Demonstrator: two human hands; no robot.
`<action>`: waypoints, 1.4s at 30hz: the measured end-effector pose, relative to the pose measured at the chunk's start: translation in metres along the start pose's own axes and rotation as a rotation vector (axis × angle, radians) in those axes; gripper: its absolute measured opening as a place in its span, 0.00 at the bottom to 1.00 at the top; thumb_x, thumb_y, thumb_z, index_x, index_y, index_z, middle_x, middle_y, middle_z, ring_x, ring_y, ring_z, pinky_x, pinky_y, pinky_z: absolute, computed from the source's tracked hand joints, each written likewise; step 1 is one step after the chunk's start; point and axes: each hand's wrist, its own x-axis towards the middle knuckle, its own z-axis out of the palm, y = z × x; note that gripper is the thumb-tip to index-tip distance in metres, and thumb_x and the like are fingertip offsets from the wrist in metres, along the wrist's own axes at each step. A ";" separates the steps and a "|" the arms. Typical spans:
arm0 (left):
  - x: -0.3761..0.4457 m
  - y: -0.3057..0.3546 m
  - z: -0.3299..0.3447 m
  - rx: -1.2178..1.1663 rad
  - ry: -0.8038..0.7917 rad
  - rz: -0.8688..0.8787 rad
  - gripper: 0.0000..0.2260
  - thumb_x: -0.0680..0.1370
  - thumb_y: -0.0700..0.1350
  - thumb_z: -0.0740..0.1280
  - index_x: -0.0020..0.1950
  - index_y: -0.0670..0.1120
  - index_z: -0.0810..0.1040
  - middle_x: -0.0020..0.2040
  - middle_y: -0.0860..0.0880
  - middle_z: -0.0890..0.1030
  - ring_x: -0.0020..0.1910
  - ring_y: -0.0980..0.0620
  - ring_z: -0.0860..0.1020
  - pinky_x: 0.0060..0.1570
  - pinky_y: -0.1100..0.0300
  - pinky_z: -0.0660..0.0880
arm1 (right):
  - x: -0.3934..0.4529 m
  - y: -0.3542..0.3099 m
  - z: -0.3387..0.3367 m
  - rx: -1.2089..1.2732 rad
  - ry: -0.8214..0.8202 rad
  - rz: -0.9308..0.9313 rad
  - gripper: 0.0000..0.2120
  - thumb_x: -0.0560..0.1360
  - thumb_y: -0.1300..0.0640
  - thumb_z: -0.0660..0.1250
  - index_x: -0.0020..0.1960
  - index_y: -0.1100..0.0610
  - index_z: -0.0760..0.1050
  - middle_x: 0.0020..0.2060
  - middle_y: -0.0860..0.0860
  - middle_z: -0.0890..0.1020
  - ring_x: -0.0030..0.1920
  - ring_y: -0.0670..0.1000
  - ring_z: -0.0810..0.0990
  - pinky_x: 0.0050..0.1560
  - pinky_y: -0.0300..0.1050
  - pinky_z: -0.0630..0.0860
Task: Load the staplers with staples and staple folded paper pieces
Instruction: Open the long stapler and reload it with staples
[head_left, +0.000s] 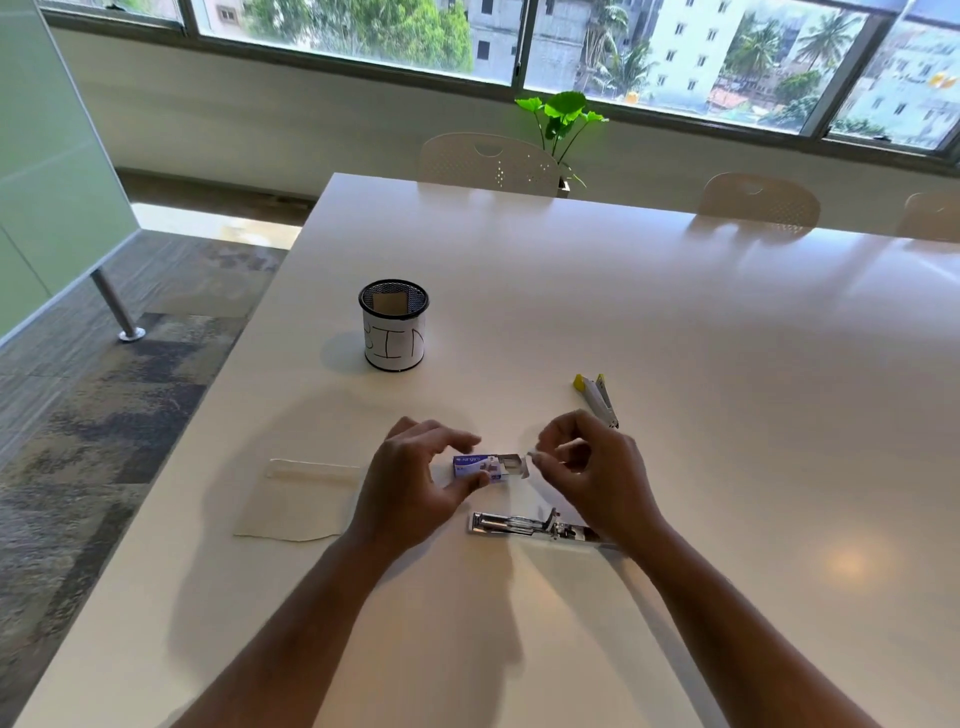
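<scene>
1. The paper (298, 501) lies flat at the left, near the table (675, 322) edge, with a fold along its far side. It looks thin and limp, so it is best pinched at the folded edge, where it is stiffer.
2. A mesh cup (393, 325) with a paper label stands further back, well apart from the work.
3. The left hand (415, 480) has its fingers and thumb curled round the box (475, 466) of staples and steadies it just above the table. The box is small, light card that would crush under a hard squeeze, so a light hold on its long sides suits it.
4. The box's inner tray is drawn out to the right, and its open end faces the right hand.
5. Nearer the person lies the open stapler (530, 525), its metal channel bare and ready to load. It is rigid and can be held by the body.
6. The right hand (592, 470) has its fingertips pinched together just beside the tray. I cannot tell whether a staple strip is between them. Such strips are brittle and snap easily, so they are best held by the sides.
7. A yellow stapler (597, 397) lies behind the right hand, untouched.
</scene>
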 end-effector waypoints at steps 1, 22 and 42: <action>0.001 -0.004 -0.001 0.058 -0.028 -0.009 0.20 0.68 0.55 0.81 0.57 0.52 0.85 0.50 0.57 0.84 0.47 0.56 0.75 0.45 0.65 0.72 | 0.001 0.003 0.001 -0.013 0.019 0.052 0.10 0.72 0.57 0.79 0.44 0.47 0.79 0.38 0.41 0.86 0.36 0.41 0.86 0.40 0.44 0.82; -0.002 -0.008 0.002 0.073 -0.112 -0.099 0.16 0.70 0.49 0.80 0.57 0.51 0.86 0.51 0.55 0.84 0.50 0.57 0.77 0.50 0.63 0.75 | 0.021 -0.013 0.023 -0.041 -0.204 0.013 0.22 0.72 0.60 0.79 0.58 0.48 0.72 0.41 0.47 0.87 0.40 0.43 0.86 0.45 0.49 0.86; -0.002 -0.008 0.005 0.074 -0.109 -0.127 0.14 0.71 0.49 0.80 0.55 0.54 0.86 0.49 0.58 0.82 0.47 0.57 0.76 0.44 0.67 0.70 | 0.017 0.012 -0.017 -0.078 -0.212 -0.017 0.13 0.73 0.56 0.79 0.55 0.48 0.81 0.46 0.41 0.86 0.47 0.38 0.85 0.52 0.40 0.84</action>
